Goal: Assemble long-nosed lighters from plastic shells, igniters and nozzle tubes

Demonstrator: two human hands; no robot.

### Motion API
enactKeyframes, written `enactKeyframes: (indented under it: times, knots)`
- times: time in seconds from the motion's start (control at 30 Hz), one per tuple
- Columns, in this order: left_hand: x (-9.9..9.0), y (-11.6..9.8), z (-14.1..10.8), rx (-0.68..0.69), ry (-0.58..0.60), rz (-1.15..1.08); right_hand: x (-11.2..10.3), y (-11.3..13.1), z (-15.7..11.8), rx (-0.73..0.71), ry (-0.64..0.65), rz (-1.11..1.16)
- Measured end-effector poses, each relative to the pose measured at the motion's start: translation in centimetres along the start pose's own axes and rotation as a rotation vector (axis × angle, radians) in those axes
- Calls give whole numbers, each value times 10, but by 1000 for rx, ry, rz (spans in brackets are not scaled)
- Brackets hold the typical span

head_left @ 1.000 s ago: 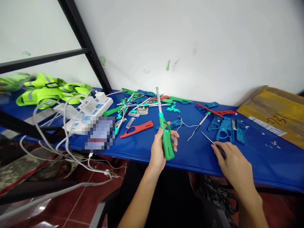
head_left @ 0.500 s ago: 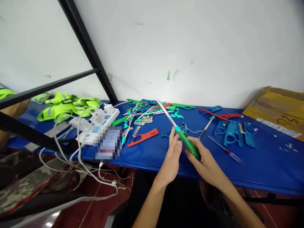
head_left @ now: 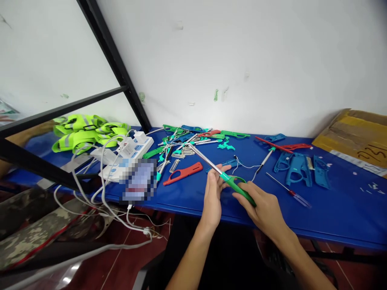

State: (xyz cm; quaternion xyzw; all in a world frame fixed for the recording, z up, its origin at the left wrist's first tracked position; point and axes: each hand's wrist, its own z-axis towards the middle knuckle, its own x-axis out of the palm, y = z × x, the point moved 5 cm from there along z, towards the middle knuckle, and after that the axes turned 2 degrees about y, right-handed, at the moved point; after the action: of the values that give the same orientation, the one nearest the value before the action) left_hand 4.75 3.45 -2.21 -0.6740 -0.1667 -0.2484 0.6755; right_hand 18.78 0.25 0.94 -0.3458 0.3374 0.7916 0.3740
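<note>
A long-nosed lighter (head_left: 238, 187) with a green handle, a teal collar and a silver tube is held over the front of the blue table, its tube slanting up to the left. My right hand (head_left: 267, 207) is closed around the handle's rear end. My left hand (head_left: 212, 200) is open beside the collar, its fingers stretched out behind the lighter; whether they touch it is unclear. Beyond the left fingers lies a blue handle shell (head_left: 232, 163) with thin white wires by it. A screwdriver (head_left: 292, 192) with a red and clear handle rests right of my right hand.
A red handle shell (head_left: 184, 174), a pile of lighter parts (head_left: 186, 141), a white power strip (head_left: 133, 157) and a phone (head_left: 139, 181) lie leftward. Blue shells (head_left: 299, 169) and a cardboard box (head_left: 356, 137) are rightward. Another person's arm (head_left: 33, 135) reaches toward yellow reflective straps (head_left: 78, 135).
The lighter has turned in my right hand, so its trigger loop shows, and its tube has dipped leftward. My left hand has shifted slightly left and its fingers have opened out.
</note>
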Motion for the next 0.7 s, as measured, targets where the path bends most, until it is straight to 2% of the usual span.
enactKeyframes:
  times: [0.13,0.6,0.7]
  knots:
    - [-1,2,0,1,30,16,2,-2,1,18,35,54]
    - [0,4,-1,42,94,59,4,1,2,21,38,86]
    - [0,3,-1,52,97,107,-4,-11,-3,52,38,117]
